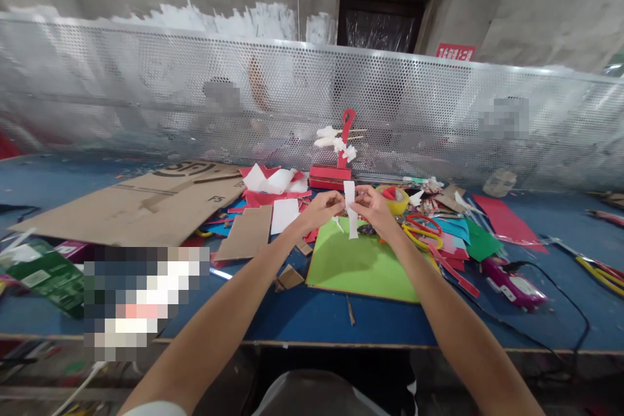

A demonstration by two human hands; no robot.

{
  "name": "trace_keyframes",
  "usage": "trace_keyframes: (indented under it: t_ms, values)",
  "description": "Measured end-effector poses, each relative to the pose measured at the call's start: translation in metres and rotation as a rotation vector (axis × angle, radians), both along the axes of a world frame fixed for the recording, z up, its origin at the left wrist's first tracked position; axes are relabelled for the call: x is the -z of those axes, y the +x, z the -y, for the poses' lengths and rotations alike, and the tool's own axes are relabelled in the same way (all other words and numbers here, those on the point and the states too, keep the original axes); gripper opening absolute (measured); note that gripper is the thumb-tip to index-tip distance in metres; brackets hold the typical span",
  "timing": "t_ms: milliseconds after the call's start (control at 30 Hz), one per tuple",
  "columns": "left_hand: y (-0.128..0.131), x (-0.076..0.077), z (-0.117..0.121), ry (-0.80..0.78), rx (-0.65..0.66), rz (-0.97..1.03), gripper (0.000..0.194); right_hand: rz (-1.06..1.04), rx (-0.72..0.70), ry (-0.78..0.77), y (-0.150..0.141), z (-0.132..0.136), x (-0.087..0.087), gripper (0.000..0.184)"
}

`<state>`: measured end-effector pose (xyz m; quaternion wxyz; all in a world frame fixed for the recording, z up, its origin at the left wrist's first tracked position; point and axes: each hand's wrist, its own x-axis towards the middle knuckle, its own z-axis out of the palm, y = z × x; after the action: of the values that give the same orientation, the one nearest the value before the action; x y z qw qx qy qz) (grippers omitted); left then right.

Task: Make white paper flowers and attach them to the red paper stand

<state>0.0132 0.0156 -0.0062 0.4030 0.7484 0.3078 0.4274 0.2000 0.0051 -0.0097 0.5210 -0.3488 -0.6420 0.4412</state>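
Observation:
A narrow white paper strip [351, 229] hangs upright between my two hands, above a lime-green board [361, 270]. My left hand [325, 208] is closed in a pinch at the strip's left edge. From the other side, my right hand [373, 207] grips the strip between thumb and fingers. Just beyond my hands stands a red cardboard piece [330, 173] with an upright looped post, and white tufts on thin sticks [336, 140] are attached to it. A yellow tape roll [398, 200] lies beside my right hand, with yellow-handled scissors [422, 234] closer to me.
Flattened brown cardboard [141, 208] covers the left of the blue table [302, 325]. Red and white paper scraps [273, 181] lie behind. To the right are a purple glue gun [514, 283] with a black cord and a red sheet [507, 218]. A perforated metal screen [292, 97] closes the back.

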Motion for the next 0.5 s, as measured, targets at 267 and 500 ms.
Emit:
trace_keyframes:
  t_ms: [267,500]
  values:
    - [-0.0006,0.0019,-0.0025,0.006,0.01,0.005,0.011,-0.022,0.016,-0.014,-0.001,0.0013,-0.0015,0.045]
    - [-0.0022,-0.0014,-0.0006,-0.016,0.012,0.02,0.015,0.028,-0.005,0.021,0.0001,-0.0009,0.0013,0.038]
